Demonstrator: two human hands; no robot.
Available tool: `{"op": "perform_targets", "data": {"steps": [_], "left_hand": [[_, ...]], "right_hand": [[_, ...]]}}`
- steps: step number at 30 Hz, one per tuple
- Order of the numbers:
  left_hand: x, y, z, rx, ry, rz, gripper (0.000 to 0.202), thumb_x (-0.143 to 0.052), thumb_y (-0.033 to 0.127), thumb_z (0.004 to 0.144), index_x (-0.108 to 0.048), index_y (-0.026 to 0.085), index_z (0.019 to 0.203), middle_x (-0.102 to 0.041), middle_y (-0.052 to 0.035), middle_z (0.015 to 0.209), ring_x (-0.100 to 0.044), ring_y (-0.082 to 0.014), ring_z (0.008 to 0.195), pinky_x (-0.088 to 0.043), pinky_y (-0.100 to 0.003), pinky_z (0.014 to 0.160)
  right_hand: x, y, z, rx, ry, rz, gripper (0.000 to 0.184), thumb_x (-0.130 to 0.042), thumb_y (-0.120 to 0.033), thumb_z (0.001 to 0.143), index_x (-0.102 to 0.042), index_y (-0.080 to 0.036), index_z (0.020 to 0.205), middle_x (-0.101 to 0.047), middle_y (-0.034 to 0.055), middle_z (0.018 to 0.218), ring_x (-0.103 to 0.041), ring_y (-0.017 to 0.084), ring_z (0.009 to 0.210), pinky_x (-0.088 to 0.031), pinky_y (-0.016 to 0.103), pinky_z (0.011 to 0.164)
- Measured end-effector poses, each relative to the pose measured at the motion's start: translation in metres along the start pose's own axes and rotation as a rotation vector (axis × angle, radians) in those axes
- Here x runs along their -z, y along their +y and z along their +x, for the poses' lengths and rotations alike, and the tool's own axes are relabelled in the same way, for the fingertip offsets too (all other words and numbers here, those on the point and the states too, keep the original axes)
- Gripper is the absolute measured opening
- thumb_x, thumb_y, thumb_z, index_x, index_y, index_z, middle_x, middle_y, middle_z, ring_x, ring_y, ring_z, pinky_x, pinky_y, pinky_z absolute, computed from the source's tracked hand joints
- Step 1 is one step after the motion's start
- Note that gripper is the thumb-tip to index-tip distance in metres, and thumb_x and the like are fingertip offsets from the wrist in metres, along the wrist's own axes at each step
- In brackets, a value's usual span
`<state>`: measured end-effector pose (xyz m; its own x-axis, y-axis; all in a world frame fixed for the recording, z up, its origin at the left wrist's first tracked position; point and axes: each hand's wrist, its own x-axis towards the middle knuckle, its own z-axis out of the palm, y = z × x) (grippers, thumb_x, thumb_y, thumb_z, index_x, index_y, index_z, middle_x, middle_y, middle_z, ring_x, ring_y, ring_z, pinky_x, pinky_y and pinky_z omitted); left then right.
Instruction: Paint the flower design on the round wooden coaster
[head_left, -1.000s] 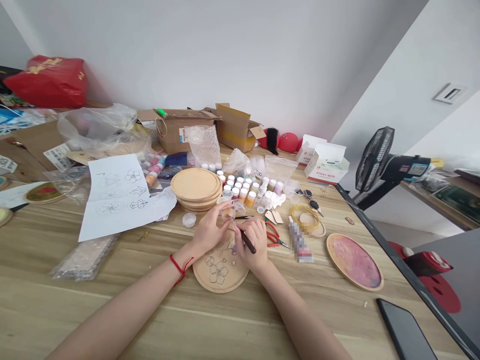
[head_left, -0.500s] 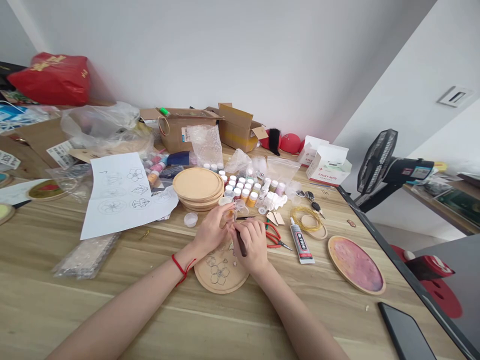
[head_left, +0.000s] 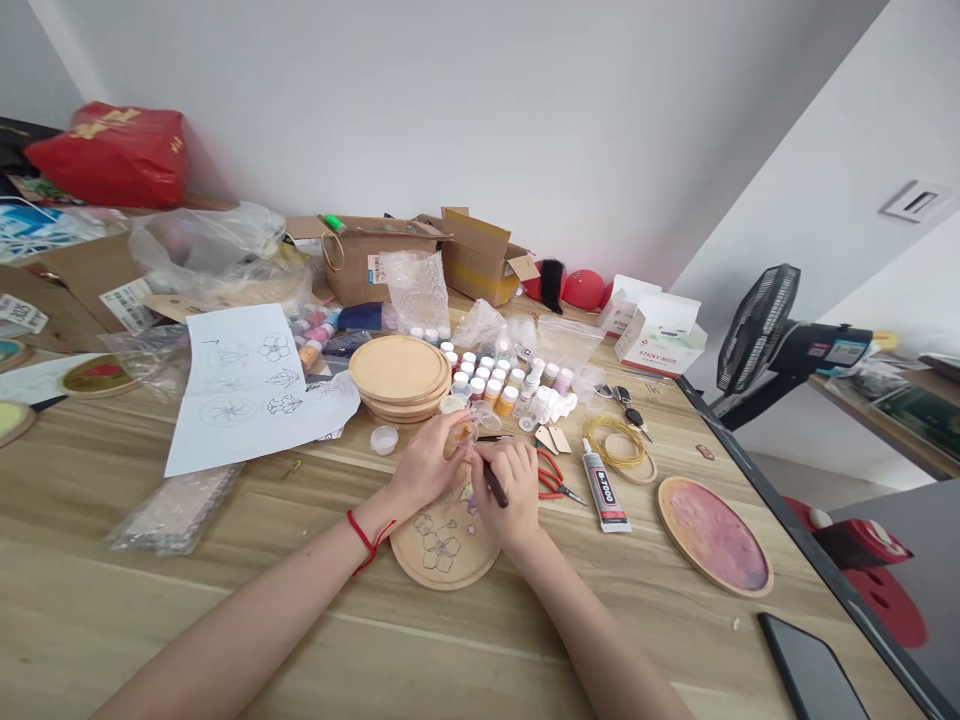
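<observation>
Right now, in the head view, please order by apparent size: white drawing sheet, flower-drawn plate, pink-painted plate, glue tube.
1. White drawing sheet
2. Flower-drawn plate and pink-painted plate: too alike to rank; the former is partly hidden
3. Glue tube

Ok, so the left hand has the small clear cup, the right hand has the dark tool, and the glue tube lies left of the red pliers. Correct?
Not quite: the glue tube lies right of the red pliers, as the head view shows. The left hand does have the small clear cup, the right hand the dark tool.
</observation>
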<state>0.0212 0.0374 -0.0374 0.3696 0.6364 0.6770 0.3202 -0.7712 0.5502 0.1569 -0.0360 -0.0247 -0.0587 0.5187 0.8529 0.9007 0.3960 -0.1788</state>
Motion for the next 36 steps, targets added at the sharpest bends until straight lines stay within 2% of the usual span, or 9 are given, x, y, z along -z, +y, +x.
{"op": "perform_targets", "data": {"steps": [4, 10, 13, 20, 23, 26, 29, 32, 36], "left_hand": [[0.0007, 0.0005, -0.0006, 0.017, 0.027, 0.009, 0.038, -0.053, 0.020, 0.092, -0.050, 0.021, 0.130, -0.066, -0.0089, 0.127, -0.062, -0.0225, 0.120, -0.051, -0.042, 0.102], [0.0009, -0.0010, 0.0002, 0.041, 0.016, 0.006, 0.041, -0.055, 0.017, 0.089, -0.050, 0.022, 0.129, -0.066, -0.0081, 0.127, -0.062, -0.0231, 0.120, -0.051, -0.043, 0.102], [0.0003, -0.0009, 0.0001, 0.066, 0.024, 0.001, 0.037, -0.058, 0.024, 0.091, -0.051, 0.023, 0.128, -0.067, -0.0084, 0.125, -0.063, -0.0237, 0.119, -0.052, -0.043, 0.102], [0.0012, 0.0009, -0.0007, 0.058, 0.025, -0.027, 0.038, -0.055, 0.022, 0.091, -0.050, 0.021, 0.129, -0.066, -0.0089, 0.127, -0.062, -0.0227, 0.120, -0.051, -0.042, 0.103], [0.0010, 0.0006, -0.0007, 0.065, 0.010, -0.024, 0.040, -0.056, 0.021, 0.090, -0.050, 0.022, 0.130, -0.066, -0.0088, 0.128, -0.062, -0.0232, 0.121, -0.050, -0.043, 0.104], [0.0004, -0.0004, -0.0004, 0.106, 0.022, -0.022, 0.043, -0.057, 0.022, 0.090, -0.048, 0.022, 0.132, -0.066, -0.0092, 0.128, -0.061, -0.0243, 0.121, -0.050, -0.044, 0.104], [-0.0003, -0.0004, -0.0001, 0.133, 0.024, -0.026, 0.044, -0.060, 0.027, 0.090, -0.047, 0.022, 0.133, -0.067, -0.0095, 0.126, -0.062, -0.0248, 0.120, -0.050, -0.044, 0.103], [-0.0005, 0.0000, -0.0007, 0.097, -0.008, -0.030, 0.040, -0.059, 0.031, 0.092, -0.050, 0.022, 0.130, -0.066, -0.0094, 0.127, -0.062, -0.0243, 0.121, -0.050, -0.043, 0.104], [-0.0008, -0.0026, -0.0025, 0.081, 0.020, -0.061, 0.042, -0.058, 0.028, 0.092, -0.048, 0.022, 0.132, -0.066, -0.0098, 0.126, -0.062, -0.0238, 0.121, -0.051, -0.043, 0.103]], "right_hand": [[0.0000, -0.0037, -0.0010, 0.111, -0.045, -0.018, 0.013, -0.058, -0.013, 0.093, -0.059, -0.023, 0.101, -0.069, 0.0035, 0.082, -0.061, 0.021, 0.084, -0.043, 0.043, 0.089], [-0.0020, -0.0051, -0.0009, -0.091, 0.000, 0.187, 0.010, -0.051, -0.018, 0.097, -0.057, -0.022, 0.090, -0.065, 0.0030, 0.080, -0.060, 0.019, 0.076, -0.045, 0.034, 0.072], [-0.0028, -0.0019, -0.0017, -0.128, 0.026, 0.120, 0.012, -0.051, -0.018, 0.096, -0.057, -0.023, 0.087, -0.063, 0.0027, 0.077, -0.059, 0.020, 0.075, -0.044, 0.035, 0.071], [0.0000, -0.0044, -0.0025, 0.082, -0.035, -0.008, 0.012, -0.058, -0.015, 0.092, -0.059, -0.024, 0.101, -0.069, 0.0031, 0.081, -0.062, 0.022, 0.085, -0.043, 0.044, 0.091], [0.0007, -0.0069, -0.0005, 0.013, -0.018, 0.089, 0.009, -0.055, -0.015, 0.093, -0.058, -0.023, 0.092, -0.066, 0.0019, 0.076, -0.061, 0.020, 0.079, -0.045, 0.041, 0.083], [0.0003, -0.0058, 0.0005, -0.104, -0.017, 0.227, 0.010, -0.052, -0.018, 0.096, -0.060, -0.023, 0.094, -0.067, 0.0031, 0.082, -0.062, 0.019, 0.079, -0.046, 0.035, 0.072], [-0.0009, -0.0029, -0.0004, -0.153, 0.006, 0.157, 0.012, -0.051, -0.018, 0.096, -0.059, -0.023, 0.088, -0.064, 0.0019, 0.078, -0.059, 0.019, 0.073, -0.043, 0.034, 0.069], [-0.0016, -0.0014, -0.0017, -0.086, 0.020, 0.061, 0.009, -0.054, -0.017, 0.094, -0.059, -0.024, 0.090, -0.066, 0.0027, 0.078, -0.060, 0.021, 0.076, -0.043, 0.038, 0.075], [0.0006, -0.0009, -0.0008, 0.017, -0.039, 0.166, 0.014, -0.059, -0.019, 0.094, -0.060, -0.024, 0.107, -0.071, 0.0053, 0.092, -0.063, 0.022, 0.089, -0.045, 0.040, 0.079]]}}
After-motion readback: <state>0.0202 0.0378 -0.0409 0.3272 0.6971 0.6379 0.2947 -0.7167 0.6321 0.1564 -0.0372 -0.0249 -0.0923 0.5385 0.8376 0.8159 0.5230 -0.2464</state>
